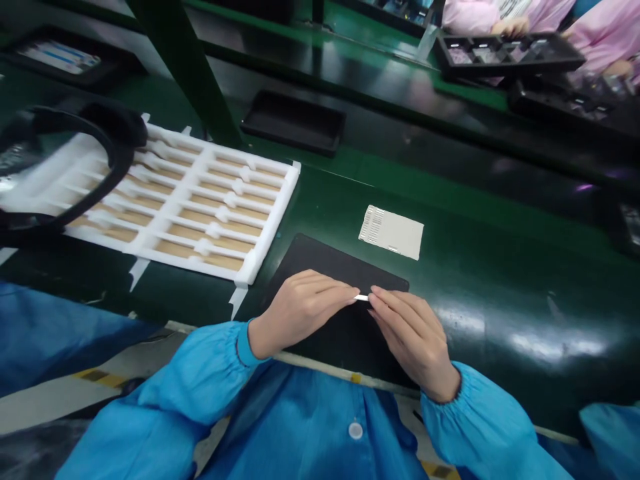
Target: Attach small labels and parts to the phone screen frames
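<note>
A small white bar-shaped piece (361, 298) spans the gap between my two hands, its ends covered by fingertips. My left hand (310, 303) pinches one end with thumb and fingers. The other end is pinched by my right hand (413, 330). Both hands are above a black mat (330, 263) at the table's front edge. Behind the mat, to the right, lies a pale card (397, 233) with rows of small thin strips along its left side. I cannot make out exactly what kind of piece the white bar is.
To the left sits a white slotted foam tray (200, 200), partly covered by a black ring-shaped fixture (117, 167). A black tray (294, 122) lies behind. A green post (187, 70) rises at the back left. Across the bench, people in pink sleeves handle a black compartment tray (510, 57).
</note>
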A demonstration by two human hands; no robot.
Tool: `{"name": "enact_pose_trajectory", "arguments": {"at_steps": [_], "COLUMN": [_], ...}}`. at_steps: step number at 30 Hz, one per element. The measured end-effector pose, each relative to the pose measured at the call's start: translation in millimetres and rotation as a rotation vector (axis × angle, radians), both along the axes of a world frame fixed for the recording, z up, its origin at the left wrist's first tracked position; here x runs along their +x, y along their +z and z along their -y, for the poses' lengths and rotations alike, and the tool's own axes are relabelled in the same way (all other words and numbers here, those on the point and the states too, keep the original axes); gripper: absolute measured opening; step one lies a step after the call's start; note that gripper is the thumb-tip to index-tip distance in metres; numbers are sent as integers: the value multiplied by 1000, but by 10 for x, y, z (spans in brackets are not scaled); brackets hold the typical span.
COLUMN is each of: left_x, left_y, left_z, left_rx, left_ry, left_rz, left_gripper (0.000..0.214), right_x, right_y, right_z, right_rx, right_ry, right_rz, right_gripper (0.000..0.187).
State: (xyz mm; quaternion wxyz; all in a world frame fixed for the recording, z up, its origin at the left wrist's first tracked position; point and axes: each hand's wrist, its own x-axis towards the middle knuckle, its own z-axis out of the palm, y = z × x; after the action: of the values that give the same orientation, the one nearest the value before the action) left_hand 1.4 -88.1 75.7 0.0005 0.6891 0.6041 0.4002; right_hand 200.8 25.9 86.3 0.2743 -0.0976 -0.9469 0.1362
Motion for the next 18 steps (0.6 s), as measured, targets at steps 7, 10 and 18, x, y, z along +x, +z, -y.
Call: {"name": "enact_pose_trajectory", "arguments": {"at_steps": [7, 10, 18], "left_x": [53, 103, 134], "left_y": [78, 116, 122], "left_z": [31, 63, 103], "left_rx": [-45, -97, -192], "left_ry": [12, 16, 19], "left_rz": [-86, -148, -233], "left_gripper": [12, 17, 24], "right_x": [-43, -79, 100], "right_y": [-106, -123, -400], "right_z": [18, 52, 32], "right_rx": [112, -9, -49], "right_ry": [33, -5, -19], "right_rz": [-38, -85, -133], "right_gripper": [54, 50, 63]}}
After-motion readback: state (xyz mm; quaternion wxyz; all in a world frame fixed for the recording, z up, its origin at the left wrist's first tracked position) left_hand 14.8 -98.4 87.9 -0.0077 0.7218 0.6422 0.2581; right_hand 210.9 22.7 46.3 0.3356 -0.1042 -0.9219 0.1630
